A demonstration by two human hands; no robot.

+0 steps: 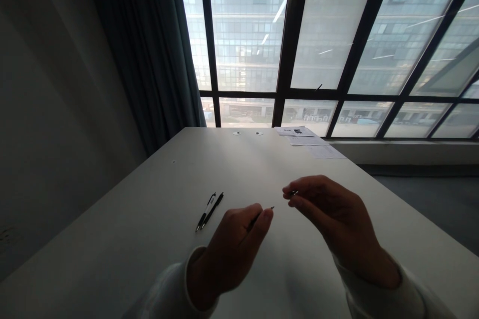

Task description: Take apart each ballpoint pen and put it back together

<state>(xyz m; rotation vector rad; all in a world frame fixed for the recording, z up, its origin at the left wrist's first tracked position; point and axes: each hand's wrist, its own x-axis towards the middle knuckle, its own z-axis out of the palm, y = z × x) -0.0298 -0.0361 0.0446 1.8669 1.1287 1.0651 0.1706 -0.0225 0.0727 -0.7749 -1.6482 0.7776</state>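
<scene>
My left hand [239, 244] is closed around a dark pen [273, 208], mostly hidden in the fist, with its thin end poking out past the thumb toward the right. Across a small gap, my right hand [333, 209] pinches a small shiny pen tip piece [294, 193] between thumb and fingertips; its exact shape is too small to make out. The two pieces are apart, both held above the table. To the left of my left hand lie a black-and-white pen [206, 211] and a black pen [212, 210], side by side.
A white table [149, 219] stretches ahead to the windows. Several printed paper sheets [305, 139] lie at its far right edge. Two round cable-hole covers [237, 133] sit near the far edge. A dark curtain [145, 50] hangs at the left.
</scene>
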